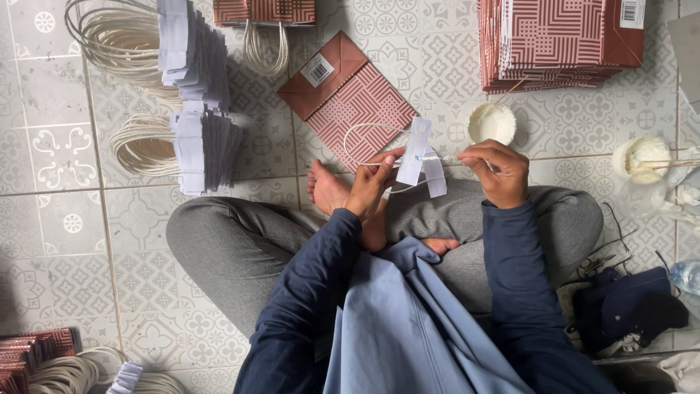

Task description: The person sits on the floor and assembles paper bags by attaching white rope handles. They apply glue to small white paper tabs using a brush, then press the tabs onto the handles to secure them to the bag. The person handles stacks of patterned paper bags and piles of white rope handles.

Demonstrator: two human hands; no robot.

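**On the tiled floor, a handle strip gets its glue**

Far out to the left of the left hand, stacks of white paper strips with cord loops [197, 138] lie on the tiled floor [65, 219], ready-made handles by the look of them, and more sit at the lower left corner. The left hand [372, 179] is closed in a pinch on a white handle strip [415, 157], its cord loop [361, 142] curling out above the fingers. Just beyond that hand a flat red patterned paper bag [350, 95] lies on the tiles with no handle fitted that I can see. The right hand [499, 171] is curled shut around a thin stick whose tip meets the strip. Just above this hand stands a small white glue dish [491, 122], and further up a tall stack of flat red bags [561, 44] waits. Judging by the piles, plenty of bags remain; this strip appears to be at the gluing stage, not yet pressed onto the bag.
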